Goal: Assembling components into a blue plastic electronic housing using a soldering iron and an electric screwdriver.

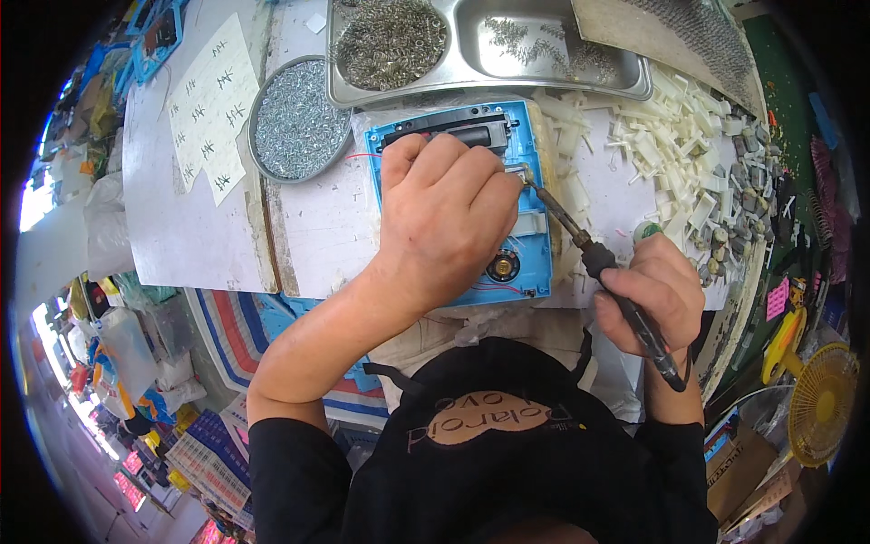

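A blue plastic housing [538,240] lies on the work table in front of me, with a black part along its far side and a small round speaker [503,266] near its lower right corner. My left hand [444,218] rests over the housing, fingers curled and pinched; whatever they hold is hidden beneath them. In my right hand [660,295] is a soldering iron [594,256], gripped by its dark handle. Its tip reaches a small metal piece [518,170] at the housing's right side, close to my left fingers. A thin red wire [362,156] sticks out leftward from the housing.
Left of the housing stands a round dish [299,118] of small metal parts. Behind it, a steel tray [544,86] holds springs. White plastic pieces [666,136] and small grey parts [739,199] are heaped to the right. A yellow fan [823,403] stands at the lower right.
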### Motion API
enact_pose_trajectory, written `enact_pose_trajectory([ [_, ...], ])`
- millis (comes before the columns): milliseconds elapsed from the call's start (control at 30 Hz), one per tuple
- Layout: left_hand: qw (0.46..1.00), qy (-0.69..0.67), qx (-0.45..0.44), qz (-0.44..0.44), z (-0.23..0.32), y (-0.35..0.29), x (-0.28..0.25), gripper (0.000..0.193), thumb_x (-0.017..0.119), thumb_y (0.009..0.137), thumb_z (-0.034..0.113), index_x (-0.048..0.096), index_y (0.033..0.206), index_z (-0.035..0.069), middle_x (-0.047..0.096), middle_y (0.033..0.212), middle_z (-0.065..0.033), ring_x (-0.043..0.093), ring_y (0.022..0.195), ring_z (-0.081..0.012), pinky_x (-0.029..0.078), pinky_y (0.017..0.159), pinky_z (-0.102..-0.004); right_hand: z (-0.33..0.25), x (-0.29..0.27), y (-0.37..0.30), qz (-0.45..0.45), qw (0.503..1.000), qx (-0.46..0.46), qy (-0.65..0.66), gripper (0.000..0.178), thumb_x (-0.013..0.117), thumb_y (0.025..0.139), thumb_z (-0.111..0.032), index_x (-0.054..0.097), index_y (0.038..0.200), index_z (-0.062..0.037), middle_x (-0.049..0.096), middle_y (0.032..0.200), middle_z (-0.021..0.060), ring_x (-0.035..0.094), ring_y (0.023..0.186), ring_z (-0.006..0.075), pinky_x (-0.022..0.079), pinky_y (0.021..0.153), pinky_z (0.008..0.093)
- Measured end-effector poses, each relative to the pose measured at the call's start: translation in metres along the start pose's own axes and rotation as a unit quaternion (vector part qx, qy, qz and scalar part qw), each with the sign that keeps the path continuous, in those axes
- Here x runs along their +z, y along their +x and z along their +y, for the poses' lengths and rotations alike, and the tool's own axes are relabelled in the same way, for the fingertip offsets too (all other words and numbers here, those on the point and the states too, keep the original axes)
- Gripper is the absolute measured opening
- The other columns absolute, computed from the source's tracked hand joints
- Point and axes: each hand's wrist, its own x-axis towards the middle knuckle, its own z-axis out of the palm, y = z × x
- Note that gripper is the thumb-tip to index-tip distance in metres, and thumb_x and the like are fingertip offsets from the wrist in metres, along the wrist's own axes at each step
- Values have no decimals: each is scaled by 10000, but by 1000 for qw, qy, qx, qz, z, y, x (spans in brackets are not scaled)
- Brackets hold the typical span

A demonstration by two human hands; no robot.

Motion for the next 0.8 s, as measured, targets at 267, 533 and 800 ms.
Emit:
enact_pose_trajectory([
  [267,1000,5,5,0,0,-1,0,137,709,716,103,661,844,113,586,847,0,574,836,-200,391,839,-396,-6,-8,-2,1,1000,11,5,377,796,699,6,703,1058,-58,529,634,30,480,546,217,386,518,329],
  [533,1000,8,6,-1,0,-1,0,138,709,715,106,658,843,113,585,847,-3,572,834,-202,391,844,-401,-3,-3,-1,5,1000,2,15,367,794,697,15,699,1047,-46,526,633,30,485,544,215,379,516,326],
  [800,1000,1,-8,-21,1,0,-5,224,804,705,62,698,893,126,629,847,4,594,806,-193,383,825,-370,-2,-3,-1,2,1000,1,8,345,793,703,18,701,1031,-40,517,629,34,476,535,215,375,511,328],
])
